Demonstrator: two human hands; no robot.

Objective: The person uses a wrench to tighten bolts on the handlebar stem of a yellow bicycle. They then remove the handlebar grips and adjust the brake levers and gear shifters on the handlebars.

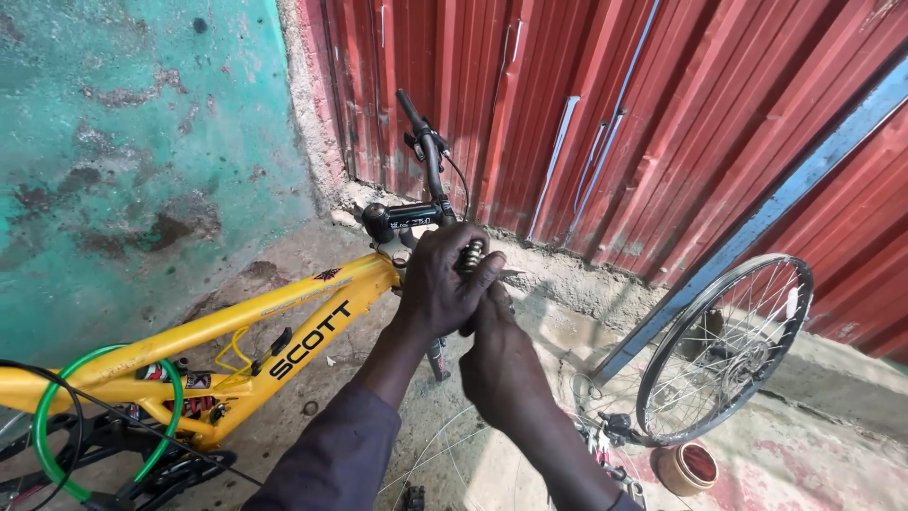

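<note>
From the head view I see my left hand (pixel 443 289) curled closed around a small dark coiled metal part (pixel 472 254) held beside the yellow bicycle frame (pixel 284 326) just below its black handlebar stem (pixel 409 220). My right hand (pixel 499 355) presses up against the left from beneath; its fingers are hidden, so I cannot tell their grip. If my hold slackens, I judge the part could drop onto the rough concrete floor (pixel 567 284) near the loose spoked wheel (pixel 726 348).

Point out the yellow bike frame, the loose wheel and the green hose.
Yellow bike frame (pixel 236 326): head view, on the top tube.
Loose wheel (pixel 799 293): head view, on the rim's upper right edge.
Green hose (pixel 43 416): head view, on the left bend of the loop.
</note>
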